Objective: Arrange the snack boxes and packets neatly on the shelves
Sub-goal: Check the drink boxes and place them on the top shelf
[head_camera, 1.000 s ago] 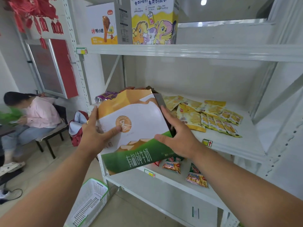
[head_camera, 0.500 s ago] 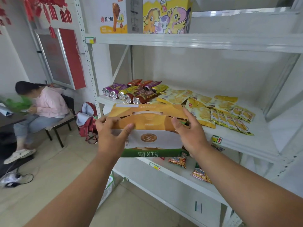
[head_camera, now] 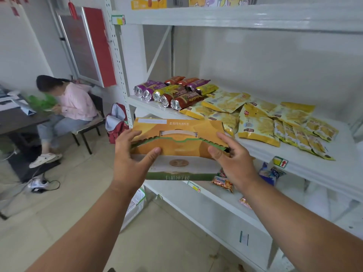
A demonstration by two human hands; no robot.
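I hold an orange, white and green carton [head_camera: 182, 148] with a white carry handle in front of the white shelf unit, upright, its top facing me. My left hand [head_camera: 130, 161] grips its left end, thumb on the front face. My right hand [head_camera: 232, 163] grips the right end. On the middle shelf [head_camera: 314, 169] lie several foil biscuit rolls [head_camera: 172, 91] at the left and several yellow snack packets [head_camera: 261, 118] to the right. Small packets [head_camera: 223, 181] lie on the lower shelf, partly hidden by the carton and my right hand.
Cartons [head_camera: 149, 1] stand on the top shelf, mostly cut off by the frame. A seated person in pink [head_camera: 66, 107] is at a dark desk on the left. A red bag [head_camera: 115, 122] leans by the shelf post. A power strip and cable [head_camera: 39, 185] lie on the floor.
The carton went from tilted with its front face towards me to upright and level. It now sits lower, just in front of the middle shelf's edge. Both hands kept their hold.
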